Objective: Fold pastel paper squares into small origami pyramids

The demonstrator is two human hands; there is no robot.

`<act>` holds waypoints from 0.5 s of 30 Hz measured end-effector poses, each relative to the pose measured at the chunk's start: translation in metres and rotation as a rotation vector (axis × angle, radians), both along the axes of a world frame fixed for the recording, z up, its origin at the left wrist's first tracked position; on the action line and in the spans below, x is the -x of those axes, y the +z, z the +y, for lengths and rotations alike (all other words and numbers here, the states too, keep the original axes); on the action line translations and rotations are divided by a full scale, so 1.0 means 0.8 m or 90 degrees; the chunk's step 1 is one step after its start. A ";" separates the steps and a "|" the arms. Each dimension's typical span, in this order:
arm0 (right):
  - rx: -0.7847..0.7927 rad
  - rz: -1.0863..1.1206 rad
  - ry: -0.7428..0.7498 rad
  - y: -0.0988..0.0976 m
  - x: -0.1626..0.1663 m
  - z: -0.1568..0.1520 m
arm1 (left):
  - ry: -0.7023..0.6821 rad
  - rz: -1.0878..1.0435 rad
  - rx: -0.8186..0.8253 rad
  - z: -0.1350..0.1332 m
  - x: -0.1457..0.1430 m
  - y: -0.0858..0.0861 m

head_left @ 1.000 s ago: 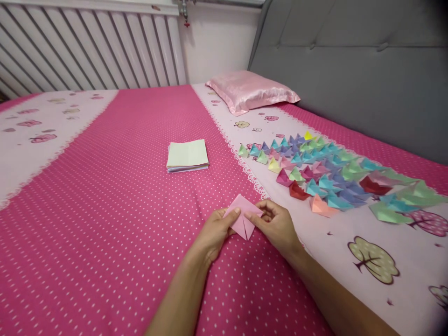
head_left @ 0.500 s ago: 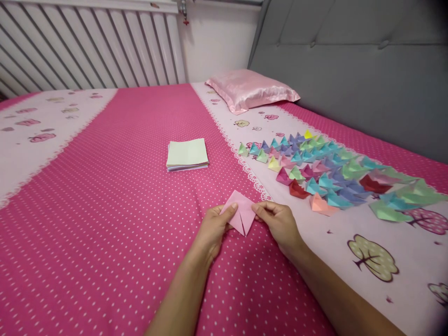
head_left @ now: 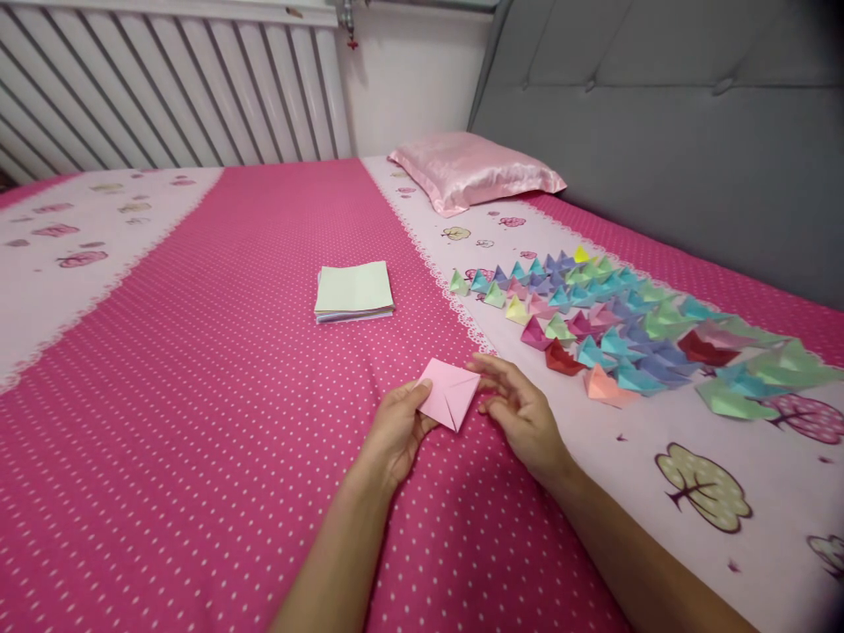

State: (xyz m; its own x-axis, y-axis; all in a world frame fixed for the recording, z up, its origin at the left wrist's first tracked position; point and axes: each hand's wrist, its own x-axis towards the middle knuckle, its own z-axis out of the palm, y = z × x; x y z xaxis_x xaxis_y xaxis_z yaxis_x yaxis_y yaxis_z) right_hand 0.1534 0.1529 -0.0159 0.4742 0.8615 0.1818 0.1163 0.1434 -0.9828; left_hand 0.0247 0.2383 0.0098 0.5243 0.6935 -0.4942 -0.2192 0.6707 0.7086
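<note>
A folded pink paper square [head_left: 449, 393] lies low over the pink dotted bedsheet [head_left: 198, 396]. My left hand [head_left: 396, 431] pinches its left corner, thumb on top. My right hand [head_left: 518, 409] sits just right of the paper with fingers stretched out, its fingertips at the paper's upper right edge. Creases show on the paper's face.
A stack of coloured paper sheets [head_left: 354, 291] lies further up the bed. Several folded paper boats in many colours [head_left: 620, 338] are laid in rows on the white strip to the right. A pink satin pillow [head_left: 471, 170] rests by the grey headboard [head_left: 659, 132].
My right hand has let go of the paper's right corner and opened its fingers. The paper now lies flatter, turned slightly, held only by my left hand.
</note>
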 end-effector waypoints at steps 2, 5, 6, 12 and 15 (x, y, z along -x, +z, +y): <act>-0.011 -0.078 0.005 0.000 0.000 0.000 | -0.003 0.002 0.003 0.000 0.000 0.002; -0.010 -0.152 0.003 0.000 0.000 0.000 | -0.017 0.000 0.007 -0.001 0.000 0.004; -0.009 -0.162 0.001 0.000 0.000 0.000 | -0.021 0.000 0.007 -0.001 0.000 0.005; -0.002 -0.171 -0.011 -0.001 -0.002 -0.001 | -0.040 0.022 0.006 -0.002 0.001 0.005; 0.009 -0.156 -0.009 0.000 -0.002 0.000 | -0.044 0.025 0.000 -0.002 0.002 0.004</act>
